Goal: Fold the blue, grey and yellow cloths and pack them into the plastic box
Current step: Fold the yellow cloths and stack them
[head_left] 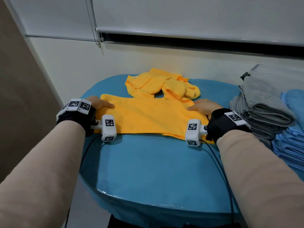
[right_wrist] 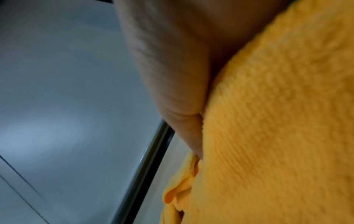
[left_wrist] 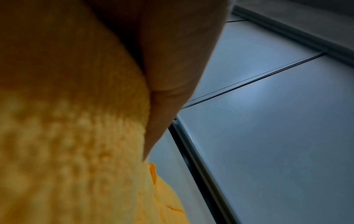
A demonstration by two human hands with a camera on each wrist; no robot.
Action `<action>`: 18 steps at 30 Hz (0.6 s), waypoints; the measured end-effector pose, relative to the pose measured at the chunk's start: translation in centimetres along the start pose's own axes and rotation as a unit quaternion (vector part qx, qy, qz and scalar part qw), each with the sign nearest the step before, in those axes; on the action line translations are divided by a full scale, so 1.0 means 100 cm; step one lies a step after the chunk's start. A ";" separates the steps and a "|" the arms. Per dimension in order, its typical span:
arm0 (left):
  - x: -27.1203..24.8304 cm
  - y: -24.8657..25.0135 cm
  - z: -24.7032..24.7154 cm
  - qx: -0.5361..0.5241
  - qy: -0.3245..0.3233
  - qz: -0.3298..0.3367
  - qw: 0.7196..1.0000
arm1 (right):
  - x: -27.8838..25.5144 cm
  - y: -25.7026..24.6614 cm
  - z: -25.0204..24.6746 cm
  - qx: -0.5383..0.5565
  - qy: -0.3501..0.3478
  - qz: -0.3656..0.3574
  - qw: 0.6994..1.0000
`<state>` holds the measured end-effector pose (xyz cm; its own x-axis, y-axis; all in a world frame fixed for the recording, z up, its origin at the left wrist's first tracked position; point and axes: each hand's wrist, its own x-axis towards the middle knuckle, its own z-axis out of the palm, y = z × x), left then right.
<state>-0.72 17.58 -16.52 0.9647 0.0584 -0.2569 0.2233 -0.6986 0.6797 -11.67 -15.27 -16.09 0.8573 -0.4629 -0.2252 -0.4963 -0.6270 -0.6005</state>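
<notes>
**Soft yellow cloth pressed flat under both palms**

Head view: yellow cloth lies spread at centre frame on the blue table. Left hand and right hand lie flat, fingers straight, pressing its side edges, gripping nothing. It looks light, limp and fluffy; corners seem the best hold.

Wrist views: each palm rests on terry pile, nothing pinched.

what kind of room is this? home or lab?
Hard to say; probably a plain indoor room set up for recording. A small blue-covered table stands against a white wall, below a roller blind with a bead chain. Stacked grey cloths suggest a staged folding station.
</notes>
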 end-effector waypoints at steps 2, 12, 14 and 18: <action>-0.002 0.003 0.000 -0.022 -0.007 0.027 0.999 | 0.003 0.006 0.002 0.087 0.049 -0.060 0.993; 0.005 -0.002 0.011 -0.156 -0.075 0.077 0.982 | 0.000 0.026 -0.003 0.125 0.200 -0.063 0.970; 0.007 -0.002 0.011 -0.170 -0.102 0.057 0.978 | 0.001 0.027 -0.005 0.046 0.159 -0.045 0.985; 0.003 0.002 0.004 -0.062 -0.086 0.045 0.993 | -0.002 0.021 -0.008 -0.011 0.181 -0.035 0.983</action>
<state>-0.45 17.21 -16.71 0.9459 -0.1296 -0.2973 0.1634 -0.6012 0.7822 -12.99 -17.05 -16.71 0.7866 -0.6083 0.1060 -0.4440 -0.6765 -0.5875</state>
